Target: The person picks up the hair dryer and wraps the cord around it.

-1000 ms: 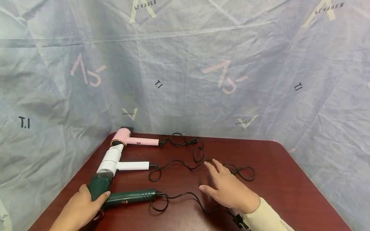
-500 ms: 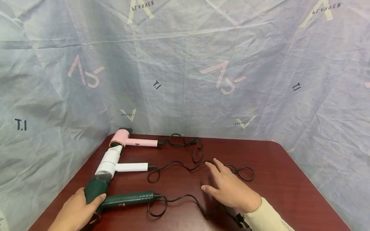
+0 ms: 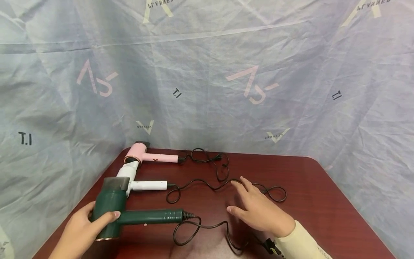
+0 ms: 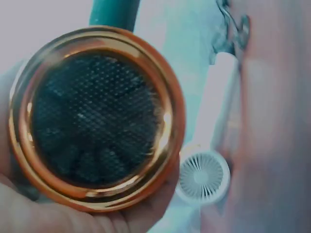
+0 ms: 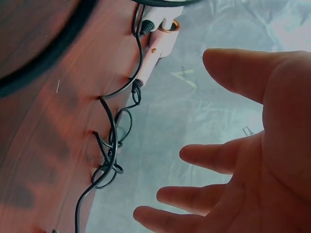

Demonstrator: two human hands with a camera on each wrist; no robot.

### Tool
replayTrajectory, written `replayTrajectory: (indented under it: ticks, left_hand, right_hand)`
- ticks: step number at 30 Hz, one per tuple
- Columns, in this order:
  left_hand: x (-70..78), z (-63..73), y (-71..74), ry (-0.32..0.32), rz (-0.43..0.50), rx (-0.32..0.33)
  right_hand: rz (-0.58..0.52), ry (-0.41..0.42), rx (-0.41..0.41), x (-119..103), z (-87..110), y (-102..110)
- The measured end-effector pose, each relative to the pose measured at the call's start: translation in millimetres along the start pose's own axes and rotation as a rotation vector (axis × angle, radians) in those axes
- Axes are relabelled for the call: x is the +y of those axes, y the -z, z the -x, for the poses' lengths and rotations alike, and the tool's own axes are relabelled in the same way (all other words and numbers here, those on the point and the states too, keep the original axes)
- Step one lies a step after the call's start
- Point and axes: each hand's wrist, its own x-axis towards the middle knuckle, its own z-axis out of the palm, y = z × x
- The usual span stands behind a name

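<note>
My left hand grips the barrel of a dark green hair dryer, thumb across the near side by the handle. The dryer is raised over the table, its smoky nozzle overlapping the white hair dryer in the head view. In the left wrist view its copper-rimmed intake grille faces the camera. A black cord trails from the green handle towards the right. My right hand hovers palm down with fingers spread, holding nothing. The right wrist view shows its extended fingers.
A pink hair dryer lies at the table's far left, its barrel against the white dryer's nozzle. Black cords loop across the middle. A black plug sits by the right sleeve. Grey printed cloth surrounds the dark red table.
My left hand has lifted the green hair dryer off the table and turned it, its nozzle now pointing more straight away. Its cord has risen with it. My right hand has hardly moved.
</note>
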Motion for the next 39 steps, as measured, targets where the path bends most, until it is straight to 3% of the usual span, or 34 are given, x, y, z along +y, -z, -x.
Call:
replayTrajectory:
  ticks: [4,7,10,15,18,22,29,35,39]
  left_hand:
    - [16.6,0.5,-5.6,-0.093,0.166,0.03]
    - [34.0,-4.6,-11.6,-0.214,0.215,0.086]
    - [58.4,-11.7,-16.9,-0.348,0.312,0.124]
    - [104.6,-16.5,-27.4,-0.524,0.577,0.055]
    - [128.5,-15.5,-37.9,-0.573,0.682,0.005]
    - [152.6,-14.6,-51.9,-0.625,0.784,0.02]
    - [176.8,-16.3,-67.3,-0.684,0.921,0.048]
    - [188.5,-9.9,-67.9,-0.768,0.917,0.124]
    - [191.6,2.2,-62.8,-0.815,0.877,0.253]
  right_hand:
    - [-0.005,0.096,0.145,-4,1.2,3]
    - [-0.045,0.204,0.253,-9,2.7,8]
    - [-0.094,0.294,0.307,-15,3.6,17]
    - [-0.121,0.306,0.351,-19,3.8,31]
    - [-0.164,0.278,0.375,-17,6.5,39]
    - [-0.201,0.283,0.455,-14,9.5,51]
    - [-0.275,0.282,0.592,-13,14.7,68]
    - [-0.339,0.311,0.646,-20,22.3,69]
    - [-0.356,0.367,0.675,-28,21.7,67]
